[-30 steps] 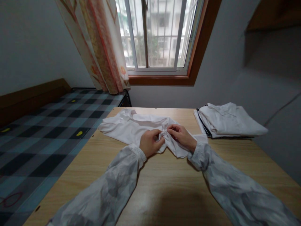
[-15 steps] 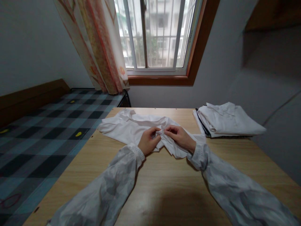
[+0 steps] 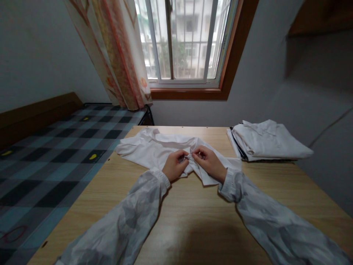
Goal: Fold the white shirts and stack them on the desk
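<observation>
A white shirt (image 3: pixel 146 149) lies spread and rumpled across the far half of the wooden table (image 3: pixel 182 221), its collar end toward the back left. My left hand (image 3: pixel 175 165) pinches a gathered bit of the cloth between thumb and fingers. Close beside it, my right hand (image 3: pixel 209 162) is closed with thumb and fingertips on the same gathered spot. The fingertips of both hands nearly meet there. Whatever small detail lies between them, such as a button, is too small to make out. Part of the shirt hides under my right hand and wrist.
A stack of folded clothes (image 3: pixel 268 141), white on top with a dark layer below, sits at the table's back right. Left of the table stands a bed with a checked cover (image 3: pixel 68 158). A curtain (image 3: pixel 118 55) hangs by the window (image 3: pixel 187 44) behind.
My right hand has shifted slightly left and its fingers have curled closer on the cloth. My left hand stays nearly where it was, still pinching the shirt.
</observation>
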A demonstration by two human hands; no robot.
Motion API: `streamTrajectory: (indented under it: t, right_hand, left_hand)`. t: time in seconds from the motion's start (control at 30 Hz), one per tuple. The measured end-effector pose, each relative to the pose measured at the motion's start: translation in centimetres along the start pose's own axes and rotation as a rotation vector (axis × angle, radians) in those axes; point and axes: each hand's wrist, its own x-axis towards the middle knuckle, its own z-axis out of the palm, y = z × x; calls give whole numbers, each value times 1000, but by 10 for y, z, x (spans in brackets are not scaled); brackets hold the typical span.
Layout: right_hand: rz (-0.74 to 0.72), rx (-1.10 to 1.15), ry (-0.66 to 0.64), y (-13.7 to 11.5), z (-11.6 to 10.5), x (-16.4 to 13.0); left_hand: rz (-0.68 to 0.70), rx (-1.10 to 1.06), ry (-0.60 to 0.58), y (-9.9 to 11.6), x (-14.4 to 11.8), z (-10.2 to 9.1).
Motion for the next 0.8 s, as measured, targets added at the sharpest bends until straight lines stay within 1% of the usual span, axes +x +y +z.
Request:
streamTrajectory:
  t: [0.1,0.2,0.37,0.53,0.73,0.8]
  right_hand:
    - [34,39,-5,3,0,1]
    - [16,41,3,6,-1,0]
    - [-19,69,-58,11,-4,1]
    - [4,114,-110,18,-3,4]
    - [-22,80,-95,20,-1,1]
    - [-20,74,-91,20,-1,1]
  left_hand:
    - [-24,-24,-3,1,0,1]
    - [-39,0,2,0,-1,2]
    - [-39,70,30,-1,-2,4]
    - [-35,84,48,1,-2,4]
    - [-79,56,51,2,-2,3]
    - [-72,40,43,1,-2,2]
